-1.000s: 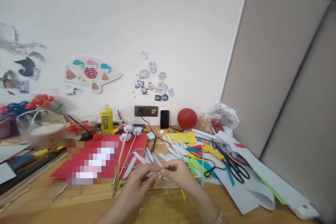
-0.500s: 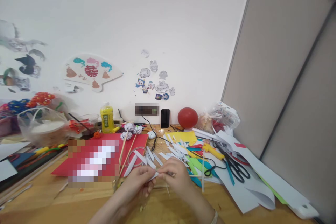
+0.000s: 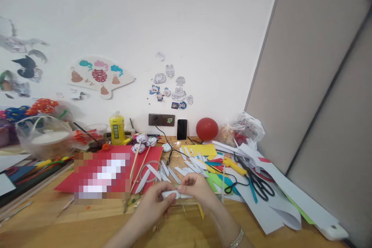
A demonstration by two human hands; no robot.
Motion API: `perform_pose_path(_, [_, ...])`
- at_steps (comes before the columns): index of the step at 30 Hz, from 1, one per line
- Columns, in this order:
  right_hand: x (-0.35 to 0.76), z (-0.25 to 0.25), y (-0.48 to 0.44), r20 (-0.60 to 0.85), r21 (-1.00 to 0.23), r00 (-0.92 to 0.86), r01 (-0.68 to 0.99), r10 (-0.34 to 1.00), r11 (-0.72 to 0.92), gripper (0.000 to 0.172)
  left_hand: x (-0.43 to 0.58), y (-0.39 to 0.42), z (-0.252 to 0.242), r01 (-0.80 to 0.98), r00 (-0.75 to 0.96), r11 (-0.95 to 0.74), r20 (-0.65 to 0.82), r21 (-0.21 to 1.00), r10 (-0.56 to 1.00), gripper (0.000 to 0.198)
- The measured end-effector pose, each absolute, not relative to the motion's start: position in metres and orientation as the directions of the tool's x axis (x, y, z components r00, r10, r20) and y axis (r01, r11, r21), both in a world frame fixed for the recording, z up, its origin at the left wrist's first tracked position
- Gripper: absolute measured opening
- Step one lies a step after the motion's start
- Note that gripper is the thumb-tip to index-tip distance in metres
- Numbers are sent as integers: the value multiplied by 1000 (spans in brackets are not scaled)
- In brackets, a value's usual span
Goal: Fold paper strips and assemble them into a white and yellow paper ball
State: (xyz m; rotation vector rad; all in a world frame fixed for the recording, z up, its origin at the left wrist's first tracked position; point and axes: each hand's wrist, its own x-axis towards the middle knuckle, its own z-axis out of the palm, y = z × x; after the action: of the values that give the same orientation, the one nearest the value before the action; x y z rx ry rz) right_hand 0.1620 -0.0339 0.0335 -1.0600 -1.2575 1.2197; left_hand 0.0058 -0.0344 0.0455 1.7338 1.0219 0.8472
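paper strip point(image 3: 171, 194) pinched above bare desk point(image 3: 87, 226)

Rear wall point(image 3: 174, 15): plain white, evenly lit; carries a fan-shaped paper plaque point(image 3: 99, 76) with a red emblem, a cluster of small cartoon stickers point(image 3: 171, 93), dark cut-out figures point(image 3: 24, 66) at far left (blurred, perhaps cats), and a dark double socket point(image 3: 161, 119) just above the desk line. Right side: grey-beige panels point(image 3: 314, 66) divided by a dark seam, meeting the wall at the corner. Furniture: one light wooden desk point(image 3: 87, 224), grain visible along the near edge
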Motion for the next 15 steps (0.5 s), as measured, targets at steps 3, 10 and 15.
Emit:
perform_pose_path(3, [167, 35, -36, -29, -997, -169, -70, 985, -41, 32, 4, -39, 51, 345, 462, -387, 204, 855, 863, 19])
perform_pose_path(10, [163, 37, -38, 245, -943, -74, 215, 967, 256, 15, 3, -33, 43, 251, 415, -187, 69, 950, 907, 26])
perform_pose_path(15, [158, 34, -39, 519, -772, -171, 328, 837, 545, 5, -1, -26, 32, -4, 516, 243, -206, 970, 831, 42])
